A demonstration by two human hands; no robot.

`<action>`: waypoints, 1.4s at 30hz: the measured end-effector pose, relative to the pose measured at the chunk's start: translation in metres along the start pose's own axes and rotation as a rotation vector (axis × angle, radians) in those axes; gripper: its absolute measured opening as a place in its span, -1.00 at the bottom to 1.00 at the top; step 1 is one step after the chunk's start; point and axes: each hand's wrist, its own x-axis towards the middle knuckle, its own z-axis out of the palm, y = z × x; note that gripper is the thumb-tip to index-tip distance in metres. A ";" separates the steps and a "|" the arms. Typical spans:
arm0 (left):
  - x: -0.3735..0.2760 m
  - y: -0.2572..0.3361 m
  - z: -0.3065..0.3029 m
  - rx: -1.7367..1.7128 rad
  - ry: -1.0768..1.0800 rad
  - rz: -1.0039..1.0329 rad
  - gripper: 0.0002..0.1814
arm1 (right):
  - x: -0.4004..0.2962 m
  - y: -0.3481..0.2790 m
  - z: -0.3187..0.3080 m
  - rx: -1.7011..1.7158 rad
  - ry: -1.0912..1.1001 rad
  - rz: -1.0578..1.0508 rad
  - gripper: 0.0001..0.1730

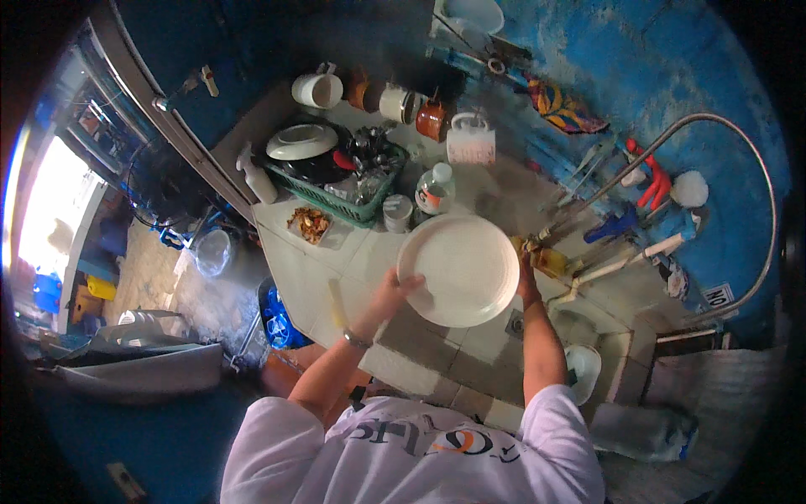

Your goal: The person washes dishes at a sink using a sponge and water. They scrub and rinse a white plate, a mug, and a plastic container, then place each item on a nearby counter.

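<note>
A large round white plate (458, 271) is held over the tiled counter and sink area. My left hand (401, 291) grips its left rim, with the thumb on the upper face. At the opposite rim is my right hand (527, 280), its fingers mostly hidden behind the plate. Just beyond the plate stand a clear plastic bottle (436, 188) with a white cap and a lidded jar (398, 213). A green plastic basket (340, 200) holds dishes, an oval white dish (302, 141) and cutlery.
Food scraps (309, 225) lie in a small tray near the counter's left edge, below a white spray bottle (257, 176). Several mugs (318, 91) hang behind the basket. A flexible metal hose (749, 148) arches at right above a white pipe (636, 257). A white container (582, 372) sits low right.
</note>
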 end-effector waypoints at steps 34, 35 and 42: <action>0.247 0.183 -0.304 1.981 0.559 0.423 -0.61 | -0.301 -0.014 0.126 0.150 -0.344 0.521 -0.11; 0.254 0.185 -0.305 1.962 0.518 0.314 -0.55 | -0.306 -0.011 0.128 0.151 -0.340 0.531 -0.13; 0.253 0.187 -0.305 1.729 0.262 0.478 -0.44 | -0.313 -0.022 0.117 0.148 -0.088 0.333 -0.48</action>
